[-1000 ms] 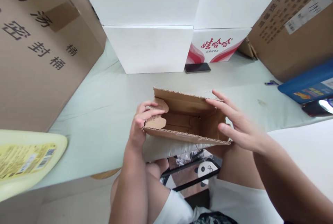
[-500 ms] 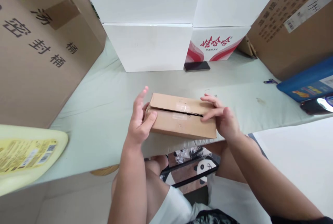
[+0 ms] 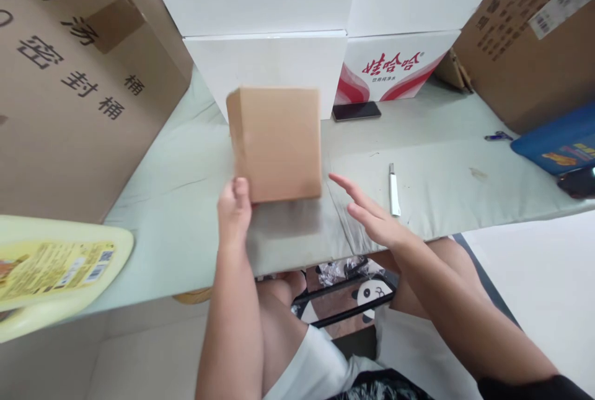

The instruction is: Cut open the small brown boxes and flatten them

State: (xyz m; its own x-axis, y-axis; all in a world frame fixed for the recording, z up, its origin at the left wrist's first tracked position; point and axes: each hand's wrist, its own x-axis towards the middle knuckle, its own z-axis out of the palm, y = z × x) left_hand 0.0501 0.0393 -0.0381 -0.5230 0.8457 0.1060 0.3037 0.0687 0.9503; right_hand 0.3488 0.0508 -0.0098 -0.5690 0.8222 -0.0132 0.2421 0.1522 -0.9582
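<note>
My left hand [image 3: 235, 209] grips a small brown cardboard box [image 3: 281, 144] by its lower left corner. The box is tilted up off the cloth, a broad plain face toward me, slightly blurred; its taped seam is out of sight. To the right of the box, apart from it, my right hand [image 3: 369, 213] hangs with fingers stretched out and nothing in it. A white utility knife [image 3: 394, 190] lies on the cloth-covered table [image 3: 446, 170] just beyond that hand, its tip pointing away from me.
White cartons [image 3: 274, 59] stand along the back, with a black phone [image 3: 357, 111] in front. Big brown cartons [image 3: 83, 96] rise at left and right. A pale yellow jug [image 3: 65, 270] is at left, a blue package [image 3: 555, 142] at right. The table's front edge runs above my knees.
My left hand has lifted and turned the box up, away from me and to the left. My right hand has let go of it, and the utility knife has come into view.
</note>
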